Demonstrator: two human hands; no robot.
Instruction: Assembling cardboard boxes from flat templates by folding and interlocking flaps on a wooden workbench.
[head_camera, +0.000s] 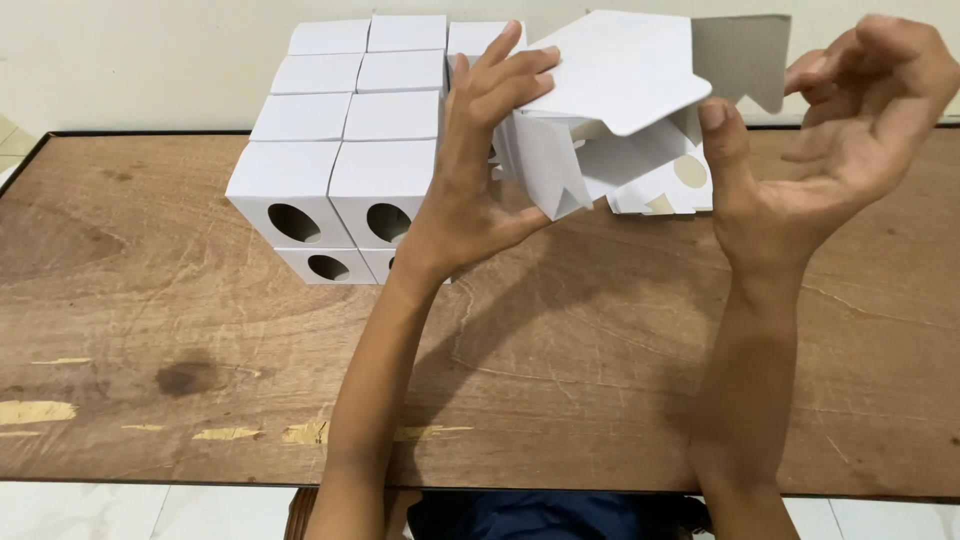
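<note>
A half-folded white cardboard box (620, 90), flaps loose and its grey inner side showing at the top right, is held up above the table. My left hand (478, 165) grips its left side with fingers over the top flap. My right hand (835, 135) is on its right side, thumb pressing the edge of the curved top flap, the other fingers spread and lifted off.
A stack of folded white boxes (340, 130) with oval holes in their fronts stands at the back left of the brown wooden table (200, 330), against a pale wall. Flat white box blanks (665, 195) lie behind the held box. Tiled floor shows at the near edge.
</note>
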